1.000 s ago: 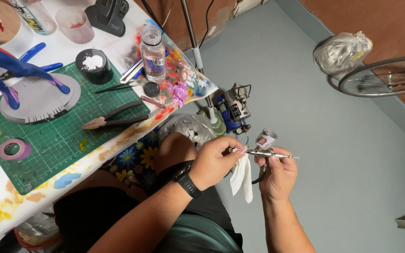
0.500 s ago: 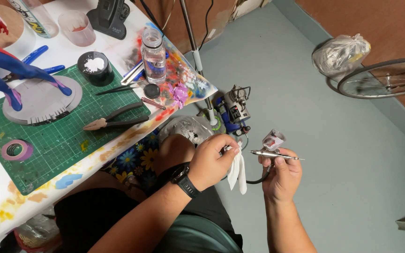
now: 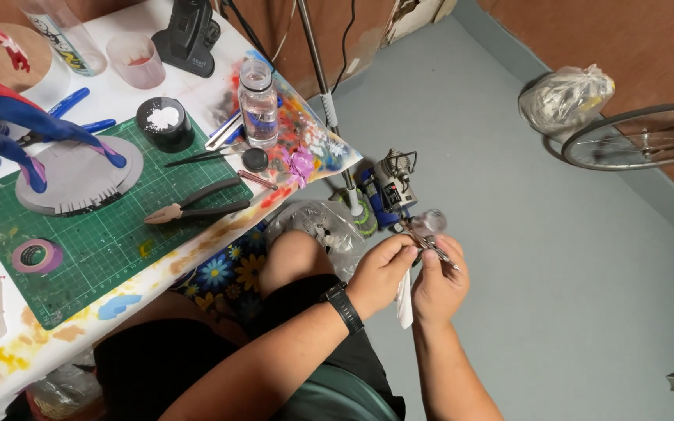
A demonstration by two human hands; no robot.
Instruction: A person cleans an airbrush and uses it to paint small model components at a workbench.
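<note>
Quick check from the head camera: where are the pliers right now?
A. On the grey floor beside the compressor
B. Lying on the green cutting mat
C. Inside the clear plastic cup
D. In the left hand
B: the pliers lie flat on the green cutting mat, untouched, while the left hand and right hand are together off the table around a small airbrush and a white cloth.

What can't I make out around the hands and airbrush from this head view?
- Airbrush tip and cup: small, blurred, partly covered by fingers.
- White tissue: mostly hidden between left hand and right hand.
- Blue figure: upper part cut off by left edge.
</note>
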